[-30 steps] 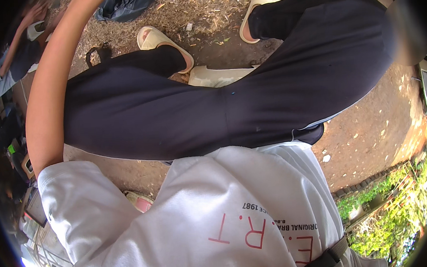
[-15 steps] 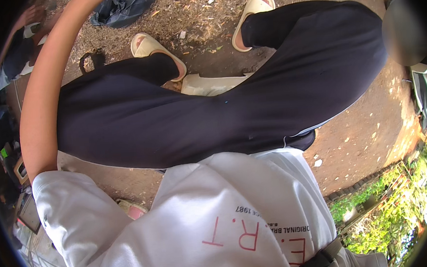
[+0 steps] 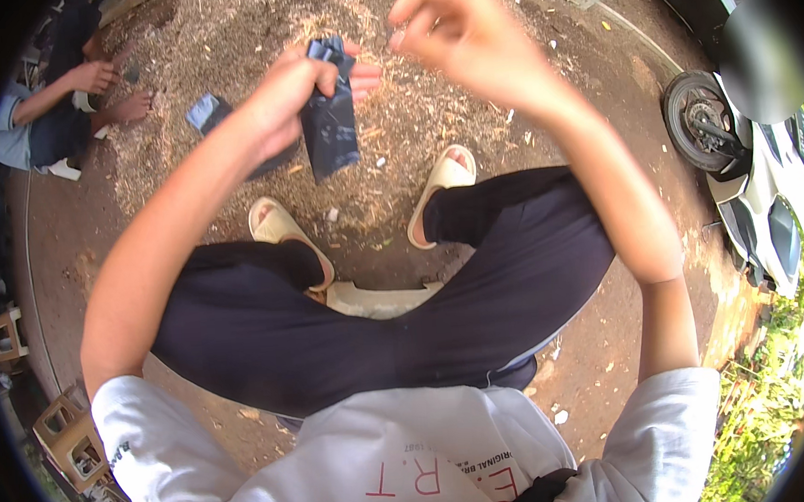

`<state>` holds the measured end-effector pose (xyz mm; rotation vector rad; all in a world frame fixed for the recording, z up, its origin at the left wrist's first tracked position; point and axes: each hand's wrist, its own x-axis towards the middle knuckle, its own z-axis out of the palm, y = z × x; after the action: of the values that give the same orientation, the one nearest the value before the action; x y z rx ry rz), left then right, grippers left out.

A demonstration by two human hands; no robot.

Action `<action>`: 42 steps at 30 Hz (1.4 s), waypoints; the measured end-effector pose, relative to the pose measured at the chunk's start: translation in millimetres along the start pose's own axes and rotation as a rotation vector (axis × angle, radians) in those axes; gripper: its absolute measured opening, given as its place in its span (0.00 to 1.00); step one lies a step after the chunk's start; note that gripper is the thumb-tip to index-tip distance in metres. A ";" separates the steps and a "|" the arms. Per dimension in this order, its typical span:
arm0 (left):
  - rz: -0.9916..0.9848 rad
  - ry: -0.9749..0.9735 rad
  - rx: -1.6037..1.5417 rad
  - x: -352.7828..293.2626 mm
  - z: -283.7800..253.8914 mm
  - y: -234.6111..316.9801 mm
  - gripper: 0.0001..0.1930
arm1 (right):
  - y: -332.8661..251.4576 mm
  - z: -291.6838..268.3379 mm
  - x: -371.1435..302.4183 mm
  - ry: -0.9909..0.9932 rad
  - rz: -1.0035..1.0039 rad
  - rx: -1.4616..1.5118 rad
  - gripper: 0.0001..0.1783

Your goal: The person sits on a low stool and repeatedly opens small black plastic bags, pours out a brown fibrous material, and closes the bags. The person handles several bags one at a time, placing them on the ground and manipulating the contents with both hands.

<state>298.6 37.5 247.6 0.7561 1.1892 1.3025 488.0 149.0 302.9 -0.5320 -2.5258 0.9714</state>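
Note:
My left hand [image 3: 295, 87] is closed around a folded black plastic bag [image 3: 330, 136], whose lower part hangs below the fingers. Some fingertips stick out beyond the bag on its right side. To the right and slightly farther up, my right hand [image 3: 458, 31] is raised in the air, slightly blurred. Its fingers are loosely curled and apart, with nothing visible in them. Another piece of dark plastic [image 3: 208, 112] lies on the ground behind my left wrist, partly covered by the forearm.
Dry wood shavings [image 3: 223, 32] cover the ground ahead. I sit with knees apart on a low pale seat [image 3: 377, 300], wearing cream slides [image 3: 281, 229]. At the far left another person's hands [image 3: 97, 78] show. A motorcycle [image 3: 747, 175] stands right; wooden boxes [image 3: 68, 437] are at lower left.
My right arm has come into view, raised. My left hand, earlier cut off at the upper edge, now shows with the black bag in its grip. The view has shifted farther ahead.

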 end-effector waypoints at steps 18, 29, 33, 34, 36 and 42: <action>0.604 -0.380 0.729 -66.8 30.8 59.3 0.18 | 44.2 34.4 16.4 -0.228 0.247 0.251 0.13; 0.615 -1.462 0.155 -183.5 93.6 92.9 0.09 | 33.7 31.8 15.5 -0.313 0.135 -0.095 0.21; 0.581 -1.505 0.144 -185.5 92.6 95.8 0.09 | 36.2 35.2 11.7 -0.334 0.110 -0.087 0.20; 0.578 -1.519 0.136 -185.6 92.5 95.7 0.09 | 41.2 37.8 9.8 -0.317 0.102 -0.073 0.20; 0.568 -1.538 0.127 -187.7 91.5 96.4 0.10 | 42.7 38.7 8.4 -0.302 0.099 -0.069 0.20; 0.541 -1.590 0.115 -194.8 89.9 101.6 0.10 | 36.9 37.8 10.4 -0.366 0.156 -0.185 0.17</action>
<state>377.6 -115.5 411.0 1.7628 -0.2683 0.5930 468.9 158.6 253.5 -0.6663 -2.9594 0.9683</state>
